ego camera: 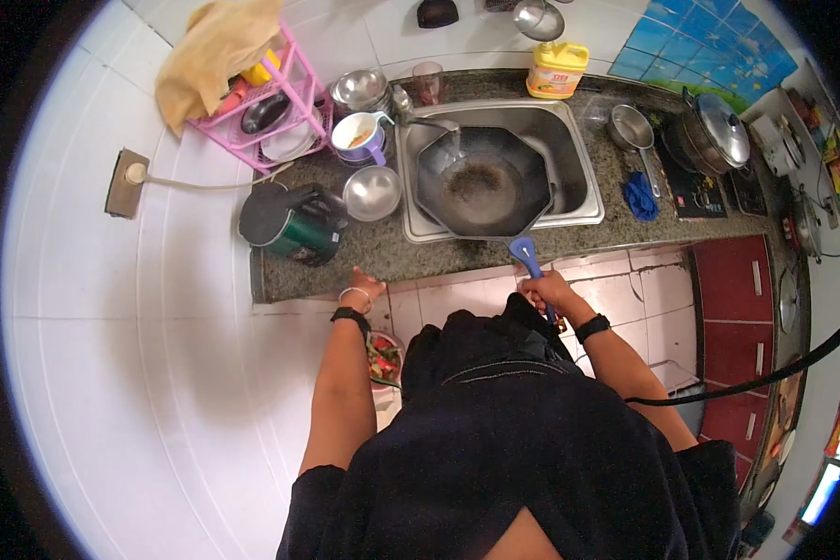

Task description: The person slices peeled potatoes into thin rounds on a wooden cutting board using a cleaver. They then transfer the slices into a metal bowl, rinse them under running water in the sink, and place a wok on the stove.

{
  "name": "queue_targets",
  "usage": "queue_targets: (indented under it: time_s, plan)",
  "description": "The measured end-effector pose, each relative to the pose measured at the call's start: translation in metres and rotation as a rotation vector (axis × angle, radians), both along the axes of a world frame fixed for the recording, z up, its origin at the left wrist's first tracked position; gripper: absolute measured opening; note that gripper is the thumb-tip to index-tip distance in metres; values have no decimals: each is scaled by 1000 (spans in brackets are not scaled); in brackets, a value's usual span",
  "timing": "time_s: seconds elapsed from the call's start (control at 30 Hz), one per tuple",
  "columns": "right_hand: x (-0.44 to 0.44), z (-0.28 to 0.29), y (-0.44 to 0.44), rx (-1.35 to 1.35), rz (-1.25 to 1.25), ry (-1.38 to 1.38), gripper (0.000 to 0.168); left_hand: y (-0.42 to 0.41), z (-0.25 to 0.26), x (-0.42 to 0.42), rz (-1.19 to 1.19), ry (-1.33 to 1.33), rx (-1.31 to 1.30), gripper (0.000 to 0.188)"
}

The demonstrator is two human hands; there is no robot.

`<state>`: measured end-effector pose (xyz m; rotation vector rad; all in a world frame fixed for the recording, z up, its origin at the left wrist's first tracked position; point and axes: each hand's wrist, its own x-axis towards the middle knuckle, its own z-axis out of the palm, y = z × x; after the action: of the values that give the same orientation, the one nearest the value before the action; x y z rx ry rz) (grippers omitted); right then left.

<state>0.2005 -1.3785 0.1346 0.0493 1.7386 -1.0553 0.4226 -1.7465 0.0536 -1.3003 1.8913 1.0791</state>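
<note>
My right hand (pixel 549 292) grips the blue handle (pixel 527 257) of a dark octagonal wok (pixel 485 183), which rests over the left part of a stainless steel sink (pixel 586 183). Water runs from the faucet (pixel 434 124) into the wok, whose bottom has a brownish patch. My left hand (pixel 366 288) is at the counter's front edge, its fingers partly spread and holding nothing visible. A dark green electric kettle (pixel 301 236) and a metal bowl (pixel 372 192) stand beyond it on the counter.
A pink rack (pixel 292 50), a cup (pixel 353 131) and stacked metal bowls (pixel 359 89) are at the left. A yellow detergent jug (pixel 557 70) stands behind the sink. At the right are a small saucepan (pixel 631 127), a blue cloth (pixel 640 197) and a lidded pot (pixel 722 133).
</note>
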Motion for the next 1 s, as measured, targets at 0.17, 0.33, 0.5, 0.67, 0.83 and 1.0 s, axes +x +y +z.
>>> queue_targets:
  time_s: [0.17, 0.33, 0.5, 0.67, 0.83, 1.0]
  plan:
    - [2, 1, -1, -8, -22, -5, 22, 4, -16, 2, 25, 58, -124, 74]
    - [4, 2, -1, -21, -30, -13, 22, 8, -15, 1, 104, 28, -127, 89]
    - [4, 0, -2, 1, -43, -30, 21, 2, -16, 1, -24, 12, -102, 89]
    - [3, -1, -3, 8, -28, -10, 21, 5, -13, 0, -41, -7, -29, 93]
    - [1, -3, -2, 25, 0, 10, 21, 6, -4, -2, -90, -39, -84, 93]
    - [1, -10, -2, 17, -18, 13, 23, 10, 10, 0, -15, 19, -55, 95]
